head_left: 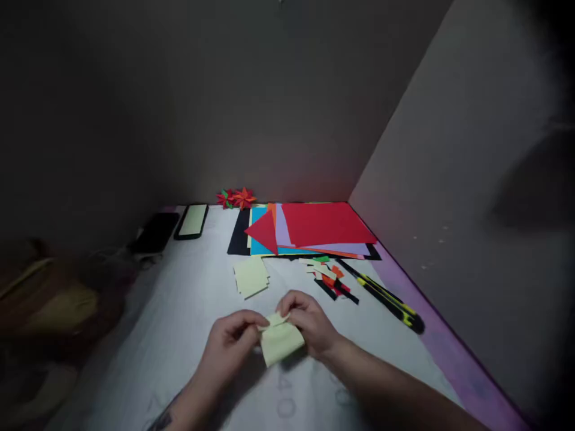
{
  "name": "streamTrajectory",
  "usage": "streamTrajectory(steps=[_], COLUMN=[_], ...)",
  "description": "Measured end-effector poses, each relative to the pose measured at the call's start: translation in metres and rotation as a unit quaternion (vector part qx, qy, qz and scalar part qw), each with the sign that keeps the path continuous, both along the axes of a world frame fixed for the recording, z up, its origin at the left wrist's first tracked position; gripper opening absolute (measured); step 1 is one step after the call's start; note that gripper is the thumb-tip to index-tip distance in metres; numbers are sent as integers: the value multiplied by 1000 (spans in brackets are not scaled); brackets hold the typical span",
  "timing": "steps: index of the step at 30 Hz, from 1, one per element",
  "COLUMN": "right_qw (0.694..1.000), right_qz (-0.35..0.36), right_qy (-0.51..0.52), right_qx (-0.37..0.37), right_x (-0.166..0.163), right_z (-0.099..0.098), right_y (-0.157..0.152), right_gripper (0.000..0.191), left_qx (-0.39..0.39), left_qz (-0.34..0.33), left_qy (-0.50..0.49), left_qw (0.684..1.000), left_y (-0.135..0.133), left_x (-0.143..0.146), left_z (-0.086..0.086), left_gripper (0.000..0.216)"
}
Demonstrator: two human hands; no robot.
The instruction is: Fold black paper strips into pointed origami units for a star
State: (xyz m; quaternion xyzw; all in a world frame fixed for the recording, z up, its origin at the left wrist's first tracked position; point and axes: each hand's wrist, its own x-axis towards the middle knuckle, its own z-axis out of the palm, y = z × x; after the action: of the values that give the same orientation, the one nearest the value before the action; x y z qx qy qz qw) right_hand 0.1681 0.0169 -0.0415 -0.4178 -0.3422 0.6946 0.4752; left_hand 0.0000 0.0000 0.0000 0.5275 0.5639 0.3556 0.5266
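Observation:
Both my hands hold one small pale-yellow paper square (pixel 281 341) just above the white table (pixel 179 335). My left hand (pixel 231 346) pinches its upper left edge with closed fingers. My right hand (pixel 308 323) grips the upper right edge, fingers curled over a fold. A small stack of the same pale-yellow squares (pixel 250 276) lies on the table a little beyond my hands.
Sheets of coloured paper (pixel 314 230), red on top, lie at the back. Paper scraps (pixel 330 275) and a yellow-black utility knife (pixel 389 296) lie to the right. Two phones (pixel 192 220) (pixel 155 233) and folded paper flowers (pixel 236 198) sit at the back left. Walls close in behind and right.

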Motion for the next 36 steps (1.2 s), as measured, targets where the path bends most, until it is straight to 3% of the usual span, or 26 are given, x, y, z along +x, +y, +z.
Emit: streamTrajectory(steps=[4,8,11,14,19,23,29,36], right_qw=[999,995,991,992,990,990,986,965], right_qz=[24,43,53,41,20,22,37,56], right_qy=[23,-11,-19,-19,-109,-128,-144,-245], right_qx=[22,91,119,118,87,61,71,73], right_x=[3,6,4,0,-2,-2,-4,-9], right_z=[-3,-3,-1,0,1,2,-2,-8], right_y=[3,0,-2,-2,2,3,0,-2], right_gripper=[12,4,19,30,11,18,14,14], left_qx=[32,34,33,34,-16,-65,-63,-7], left_qz=[0,18,27,42,39,23,28,-9], left_qy=[-5,8,7,-9,-85,-108,-62,6], left_qw=[999,999,999,999,995,992,996,1000], left_y=[0,1,2,4,8,9,8,6], left_x=[-4,-3,-1,0,0,1,2,2], left_z=[-3,-15,-21,-22,-19,-17,-17,-22], left_gripper=[20,19,20,21,36,31,26,27])
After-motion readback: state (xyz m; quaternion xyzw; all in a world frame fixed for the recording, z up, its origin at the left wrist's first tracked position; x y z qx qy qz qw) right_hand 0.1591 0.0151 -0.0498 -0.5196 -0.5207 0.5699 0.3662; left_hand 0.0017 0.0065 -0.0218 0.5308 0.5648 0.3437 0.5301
